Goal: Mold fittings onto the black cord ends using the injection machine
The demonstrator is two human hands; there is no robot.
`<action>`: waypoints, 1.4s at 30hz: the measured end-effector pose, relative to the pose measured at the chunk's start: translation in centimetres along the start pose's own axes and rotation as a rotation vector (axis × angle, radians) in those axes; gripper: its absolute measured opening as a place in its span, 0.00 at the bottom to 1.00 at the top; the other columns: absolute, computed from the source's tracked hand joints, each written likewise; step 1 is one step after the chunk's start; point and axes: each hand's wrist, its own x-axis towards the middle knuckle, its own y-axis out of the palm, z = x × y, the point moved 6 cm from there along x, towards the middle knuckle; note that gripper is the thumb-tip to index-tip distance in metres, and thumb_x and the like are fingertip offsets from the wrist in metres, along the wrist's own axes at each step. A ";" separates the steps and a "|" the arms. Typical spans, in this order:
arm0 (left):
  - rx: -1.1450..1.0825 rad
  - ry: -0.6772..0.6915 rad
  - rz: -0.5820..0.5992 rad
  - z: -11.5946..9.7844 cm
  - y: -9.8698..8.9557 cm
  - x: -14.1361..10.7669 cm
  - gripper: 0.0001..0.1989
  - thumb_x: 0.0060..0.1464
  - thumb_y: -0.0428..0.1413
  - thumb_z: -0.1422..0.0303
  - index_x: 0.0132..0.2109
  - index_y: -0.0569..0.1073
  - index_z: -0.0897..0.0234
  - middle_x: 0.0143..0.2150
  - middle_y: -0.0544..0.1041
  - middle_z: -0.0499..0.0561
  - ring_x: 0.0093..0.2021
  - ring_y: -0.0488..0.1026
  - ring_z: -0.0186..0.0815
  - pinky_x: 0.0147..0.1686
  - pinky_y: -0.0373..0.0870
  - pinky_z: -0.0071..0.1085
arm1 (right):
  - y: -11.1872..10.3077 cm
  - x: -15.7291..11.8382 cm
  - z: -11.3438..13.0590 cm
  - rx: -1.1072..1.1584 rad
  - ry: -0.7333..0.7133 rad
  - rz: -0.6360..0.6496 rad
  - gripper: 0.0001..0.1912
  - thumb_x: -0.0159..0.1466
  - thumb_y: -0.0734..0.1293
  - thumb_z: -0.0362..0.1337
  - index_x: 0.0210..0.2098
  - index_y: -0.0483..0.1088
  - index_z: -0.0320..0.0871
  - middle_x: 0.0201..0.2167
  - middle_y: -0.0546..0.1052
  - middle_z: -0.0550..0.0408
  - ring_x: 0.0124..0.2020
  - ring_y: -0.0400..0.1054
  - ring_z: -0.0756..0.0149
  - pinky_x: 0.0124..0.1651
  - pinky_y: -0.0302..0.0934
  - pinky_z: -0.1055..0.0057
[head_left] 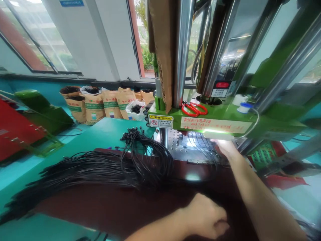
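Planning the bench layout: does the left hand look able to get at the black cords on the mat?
Probably yes: the left hand is over the brown mat near the black cords, with nothing standing between them.

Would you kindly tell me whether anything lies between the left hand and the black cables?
Nothing visible does: only the brown mat separates the left hand from the black cables.

Black cables heaped on a teal counter (100,134)
A maroon mat (105,207) lies across the counter, the bundled black cables (82,170) spread over it, their ends reaching the bare teal.
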 end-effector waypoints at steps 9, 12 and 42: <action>-0.002 -0.013 0.000 0.0 -0.3 -0.1 0.08 0.49 0.51 0.62 0.32 0.70 0.60 0.25 0.75 0.42 0.26 0.71 0.30 0.20 0.54 0.24 | 1.9 -1.7 -0.4 -0.298 0.022 0.144 0.17 0.59 0.58 0.38 0.41 0.72 0.38 0.42 0.75 0.42 0.43 0.68 0.52 0.45 0.58 0.60; -0.009 -0.012 0.001 0.0 -0.3 -0.2 0.08 0.49 0.51 0.62 0.31 0.70 0.60 0.25 0.75 0.43 0.26 0.71 0.30 0.20 0.54 0.24 | 2.3 -1.6 0.0 -0.353 0.012 0.147 0.17 0.60 0.56 0.36 0.42 0.72 0.35 0.43 0.74 0.39 0.44 0.67 0.49 0.43 0.59 0.58; -0.691 -0.238 -0.205 -2.9 -2.6 -9.4 0.11 0.49 0.53 0.59 0.29 0.74 0.61 0.25 0.75 0.48 0.27 0.71 0.29 0.31 0.65 0.23 | -7.1 -25.9 -6.0 0.344 0.306 0.296 0.19 0.45 0.66 0.53 0.32 0.76 0.52 0.33 0.78 0.52 0.37 0.71 0.54 0.40 0.67 0.65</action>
